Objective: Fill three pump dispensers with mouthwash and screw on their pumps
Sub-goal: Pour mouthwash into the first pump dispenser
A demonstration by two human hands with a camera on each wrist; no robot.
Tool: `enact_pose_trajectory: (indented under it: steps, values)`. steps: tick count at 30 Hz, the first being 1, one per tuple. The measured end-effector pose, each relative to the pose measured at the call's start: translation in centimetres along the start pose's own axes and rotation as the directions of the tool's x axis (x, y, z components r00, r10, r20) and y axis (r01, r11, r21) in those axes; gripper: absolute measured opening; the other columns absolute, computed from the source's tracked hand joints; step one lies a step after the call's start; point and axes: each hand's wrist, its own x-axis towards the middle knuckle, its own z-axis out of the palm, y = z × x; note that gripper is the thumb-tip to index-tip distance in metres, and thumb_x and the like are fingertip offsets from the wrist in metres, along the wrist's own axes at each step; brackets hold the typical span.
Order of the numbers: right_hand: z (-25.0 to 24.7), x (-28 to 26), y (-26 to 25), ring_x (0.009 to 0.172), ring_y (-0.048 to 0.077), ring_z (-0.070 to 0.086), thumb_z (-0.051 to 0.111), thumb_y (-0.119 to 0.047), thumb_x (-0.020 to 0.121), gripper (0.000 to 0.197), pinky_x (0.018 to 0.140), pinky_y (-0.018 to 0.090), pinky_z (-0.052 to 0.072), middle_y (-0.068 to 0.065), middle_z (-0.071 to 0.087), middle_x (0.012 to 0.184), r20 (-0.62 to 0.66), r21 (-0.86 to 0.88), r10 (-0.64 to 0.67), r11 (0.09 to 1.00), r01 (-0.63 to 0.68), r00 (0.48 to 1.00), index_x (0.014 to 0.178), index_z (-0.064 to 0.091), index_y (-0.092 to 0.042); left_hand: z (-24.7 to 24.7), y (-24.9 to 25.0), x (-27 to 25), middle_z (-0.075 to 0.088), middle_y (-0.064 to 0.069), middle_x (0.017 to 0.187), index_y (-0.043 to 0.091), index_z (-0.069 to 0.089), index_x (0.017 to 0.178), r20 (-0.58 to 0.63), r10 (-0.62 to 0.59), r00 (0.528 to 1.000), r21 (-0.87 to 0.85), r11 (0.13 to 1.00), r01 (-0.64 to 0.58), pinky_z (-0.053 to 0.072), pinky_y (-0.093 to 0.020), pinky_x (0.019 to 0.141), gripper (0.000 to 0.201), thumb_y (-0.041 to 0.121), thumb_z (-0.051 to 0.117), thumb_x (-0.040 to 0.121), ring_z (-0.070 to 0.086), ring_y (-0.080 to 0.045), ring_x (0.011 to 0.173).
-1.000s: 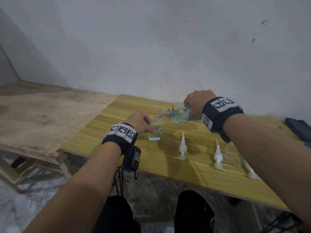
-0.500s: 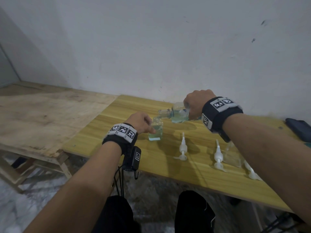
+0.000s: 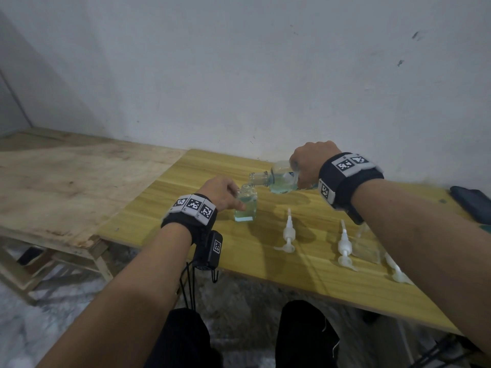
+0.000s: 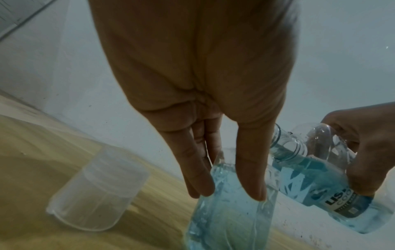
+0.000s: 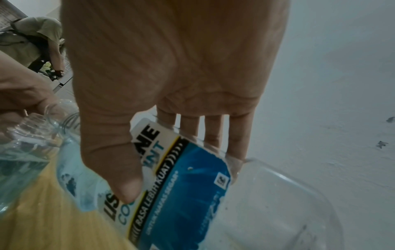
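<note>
My right hand [image 3: 308,162] grips a clear mouthwash bottle [image 3: 280,180] tipped on its side, neck pointing left over the mouth of a small square dispenser bottle [image 3: 245,208]. That dispenser stands on the yellow table [image 3: 305,266], mostly full of pale blue liquid, and my left hand [image 3: 221,192] holds it by thumb and fingers [image 4: 252,177]. In the right wrist view my thumb and fingers wrap the blue label of the mouthwash bottle [image 5: 181,186]. Three white pumps [image 3: 288,233] [image 3: 344,247] [image 3: 397,270] lie on the table. An empty dispenser [image 3: 368,245] stands partly behind my right forearm.
A clear plastic cap [image 4: 98,187] stands upside down on the table left of the held dispenser. A dark object [image 3: 471,203] lies at the table's far right. A lower bare plywood bench [image 3: 66,181] adjoins on the left. The wall runs close behind.
Hardly anything has moved; both hands keep their holds and the mouthwash bottle stays tipped over the dispenser's mouth.
</note>
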Motion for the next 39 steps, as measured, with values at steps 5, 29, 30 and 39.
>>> enact_pose_trajectory:
  steps: [5, 29, 30, 39]
  values:
    - [0.1, 0.0, 0.0, 0.069, 0.022, 0.065, 0.069, -0.033, 0.074, 0.015, 0.06, 0.026, 0.046, 0.001, 0.067, 0.074, -0.013, -0.006, -0.006, 1.0, 0.006, 1.0, 0.08, 0.068, -0.019, 0.0, 0.1, 0.0, 0.067, 0.0, 0.094, 0.017, 0.063, 0.092, 0.001, 0.001, 1.0, 0.003, 1.0, -0.001, 0.052, -0.037, 0.086, 0.035, 0.025, 0.087, 0.067, 0.063, -0.019, 0.091]
    - [2.2, 0.4, 1.9, 0.064, 0.019, 0.051, 0.083, -0.009, 0.059, 0.023, 0.054, 0.025, 0.038, 0.003, 0.054, 0.071, 0.098, 0.699, 0.205, 0.683, -0.214, 0.974, 0.072, 0.065, -0.004, -0.2, -0.3, 0.8, 0.068, 0.0, 0.096, 0.015, 0.065, 0.097, -0.001, 0.009, 1.0, 0.02, 1.0, -0.009, 0.052, -0.034, 0.082, 0.042, 0.026, 0.089, 0.064, 0.064, -0.018, 0.09]
    - [2.5, 0.8, 2.2, 0.069, 0.021, 0.053, 0.084, -0.01, 0.058, 0.03, 0.057, 0.025, 0.04, 0.005, 0.058, 0.076, 0.095, 0.746, 0.223, 0.629, -0.217, 0.97, 0.082, 0.069, 0.0, -0.2, -0.4, 0.9, 0.067, 0.0, 0.096, 0.015, 0.064, 0.097, 0.001, 0.009, 1.0, 0.021, 1.0, -0.009, 0.051, -0.034, 0.082, 0.043, 0.027, 0.089, 0.065, 0.064, -0.018, 0.09]
    - [5.7, 1.0, 2.6, 0.089, 0.027, 0.067, 0.087, -0.001, 0.056, 0.035, 0.074, 0.034, 0.056, 0.01, 0.072, 0.097, 0.218, 0.949, 0.448, 0.108, -0.295, 0.867, 0.084, 0.071, -0.013, -0.1, -0.4, 0.8, 0.065, 0.003, 0.097, 0.016, 0.063, 0.099, 0.032, 0.016, 0.999, 0.001, 1.0, -0.016, 0.045, -0.029, 0.076, 0.038, 0.024, 0.086, 0.069, 0.062, -0.018, 0.092]
